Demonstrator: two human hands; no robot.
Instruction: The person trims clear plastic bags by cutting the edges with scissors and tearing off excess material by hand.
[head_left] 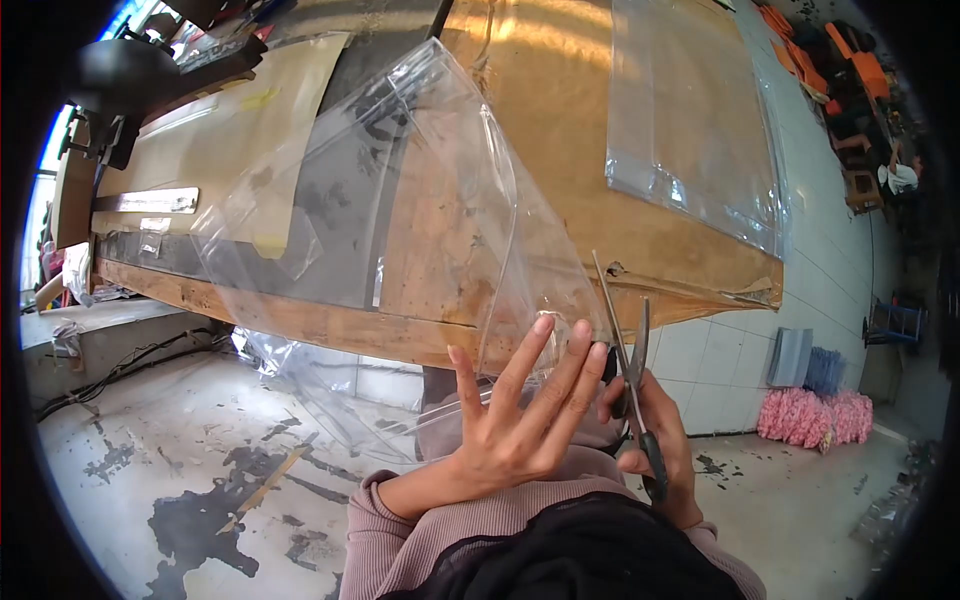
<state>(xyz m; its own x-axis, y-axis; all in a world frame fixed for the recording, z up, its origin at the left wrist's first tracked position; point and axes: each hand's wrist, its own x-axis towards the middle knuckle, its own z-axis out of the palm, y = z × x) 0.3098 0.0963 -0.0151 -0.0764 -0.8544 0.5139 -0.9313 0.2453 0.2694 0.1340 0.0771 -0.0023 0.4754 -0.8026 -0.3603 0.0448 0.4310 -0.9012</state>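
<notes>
A clear plastic sheet lies across the front edge of the wooden table, and part of it hangs down over the edge. My left hand is over the sheet's lower right part, its fingers stretched out and spread. Beside it, my right hand holds scissors by their black handles, the blades apart and pointing up, away from me. The blades are close to the sheet's right edge; whether they touch it I cannot tell.
More clear plastic lies on the table's right part. At the left are a brown sheet, a metal ruler and a dark machine arm. Pink bundles stand on the floor at the right, near a blue rack.
</notes>
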